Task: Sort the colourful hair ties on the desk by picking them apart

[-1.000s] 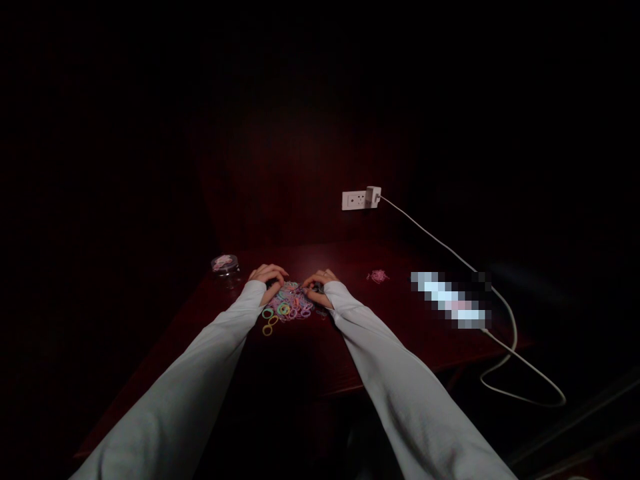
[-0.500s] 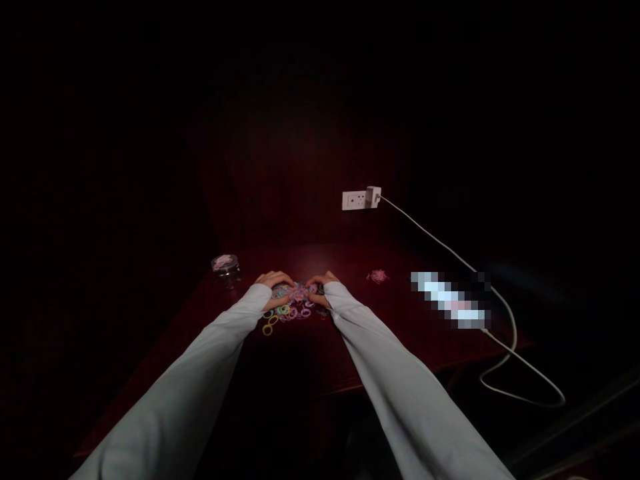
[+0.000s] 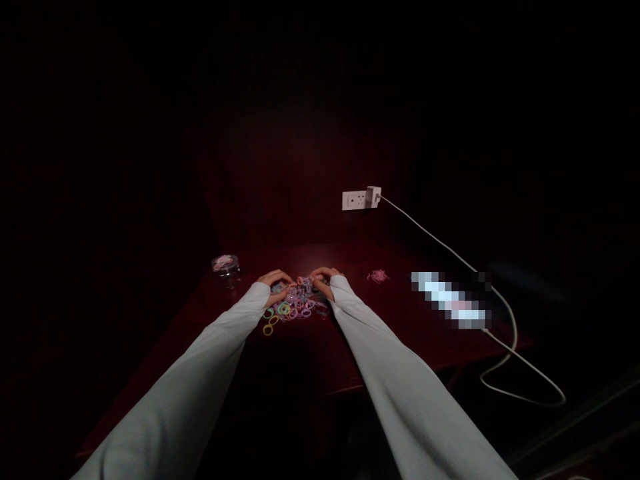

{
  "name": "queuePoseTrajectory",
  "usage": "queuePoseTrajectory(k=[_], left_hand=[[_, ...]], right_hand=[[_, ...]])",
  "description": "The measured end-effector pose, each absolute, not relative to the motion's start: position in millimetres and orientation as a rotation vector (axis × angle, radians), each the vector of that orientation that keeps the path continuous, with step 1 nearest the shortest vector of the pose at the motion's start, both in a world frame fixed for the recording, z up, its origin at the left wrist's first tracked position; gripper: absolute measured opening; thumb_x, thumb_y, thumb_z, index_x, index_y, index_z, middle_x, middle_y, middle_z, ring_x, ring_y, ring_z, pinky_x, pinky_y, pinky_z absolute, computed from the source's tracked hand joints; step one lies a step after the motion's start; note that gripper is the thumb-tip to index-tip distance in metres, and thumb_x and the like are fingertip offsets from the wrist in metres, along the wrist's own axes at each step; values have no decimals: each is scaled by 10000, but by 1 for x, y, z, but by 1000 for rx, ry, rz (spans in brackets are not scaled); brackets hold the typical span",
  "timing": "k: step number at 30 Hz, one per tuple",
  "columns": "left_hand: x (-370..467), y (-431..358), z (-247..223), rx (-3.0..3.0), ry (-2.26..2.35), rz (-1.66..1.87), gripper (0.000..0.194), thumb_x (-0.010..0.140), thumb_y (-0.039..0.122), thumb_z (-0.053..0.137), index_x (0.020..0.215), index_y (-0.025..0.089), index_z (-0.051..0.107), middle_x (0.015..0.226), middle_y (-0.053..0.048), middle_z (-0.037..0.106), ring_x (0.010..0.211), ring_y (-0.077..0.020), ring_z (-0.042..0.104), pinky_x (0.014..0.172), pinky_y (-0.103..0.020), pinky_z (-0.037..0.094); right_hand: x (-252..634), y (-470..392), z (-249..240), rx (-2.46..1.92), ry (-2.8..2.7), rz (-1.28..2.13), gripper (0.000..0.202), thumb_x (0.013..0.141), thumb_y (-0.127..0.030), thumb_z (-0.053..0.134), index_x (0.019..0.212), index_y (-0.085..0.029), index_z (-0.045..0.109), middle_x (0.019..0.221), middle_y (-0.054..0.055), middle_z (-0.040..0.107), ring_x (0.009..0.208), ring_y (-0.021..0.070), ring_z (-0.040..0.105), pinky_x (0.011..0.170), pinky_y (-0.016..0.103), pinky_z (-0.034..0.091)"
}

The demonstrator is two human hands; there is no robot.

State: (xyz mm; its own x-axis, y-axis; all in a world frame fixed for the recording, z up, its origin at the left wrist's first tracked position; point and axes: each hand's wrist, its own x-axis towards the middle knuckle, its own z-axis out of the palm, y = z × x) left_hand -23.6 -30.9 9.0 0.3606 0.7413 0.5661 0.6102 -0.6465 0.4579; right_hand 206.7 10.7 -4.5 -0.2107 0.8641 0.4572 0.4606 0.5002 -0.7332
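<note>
Both grips are down at the pile of small coloured bands (image 3: 301, 311). From where I stand, the left hand (image 3: 271, 278) has its fingers curled over the far side of the pile and its thumb nearer the body, a fairly narrow gap between them; I can't tell whether it pinches any band. The right hand (image 3: 327, 275) bends in from the other side, fingertips at the pile's edge, and its hold is too small and dim to make out.

The pile lies between the two grips and spills toward the person, with mauve, pink and green rings loose along its near edge. Two yellow rings (image 3: 268, 330) lie just nearer the body than the left grip. Pale sleeves (image 3: 400, 363) run back from both wrists.

To the right of the right grip, apart from the pile, sits a little pink heap (image 3: 379, 275). Farther right is a bright, pixelated object (image 3: 450, 300) with a white cable (image 3: 453, 251) near it. To the left of the left grip, a round clear container (image 3: 226, 264) stands on the dark red desk (image 3: 390, 308). Beyond the grips, on the wall, a white charger (image 3: 373, 195) is plugged into a socket plate (image 3: 351, 201).
</note>
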Motion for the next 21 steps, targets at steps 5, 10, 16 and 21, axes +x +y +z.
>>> queuePoseTrajectory(k=[5,10,16,21], left_hand=[[-24,-33,10,2433,1280,1171,187,850,234,578,959,172,718,950,-46,706,742,-158,619,726,-276,495],[-24,-34,11,2453,1277,1160,164,852,236,592,951,187,714,931,-35,698,763,-162,612,765,-286,498],[-24,-34,12,2513,1247,1163,149,883,268,590,952,198,701,932,-45,702,805,-183,609,844,-320,492],[-25,-34,14,2550,1287,1129,173,930,309,563,962,208,700,930,-45,702,832,-193,603,861,-333,482]], right_hand=[[207,15,-6,-1108,-1795,633,161,820,-352,666,878,-227,749,685,-25,685,647,145,538,866,333,450],[207,18,-9,-1019,-1740,763,229,818,-402,656,910,-209,737,702,-10,685,591,121,472,623,248,414],[204,9,-5,-948,-1708,875,283,793,-439,661,927,-196,716,647,-22,634,530,100,419,528,226,322],[207,-5,0,-851,-1740,940,341,841,-491,644,1007,-202,709,687,-9,675,562,108,501,567,228,387]])
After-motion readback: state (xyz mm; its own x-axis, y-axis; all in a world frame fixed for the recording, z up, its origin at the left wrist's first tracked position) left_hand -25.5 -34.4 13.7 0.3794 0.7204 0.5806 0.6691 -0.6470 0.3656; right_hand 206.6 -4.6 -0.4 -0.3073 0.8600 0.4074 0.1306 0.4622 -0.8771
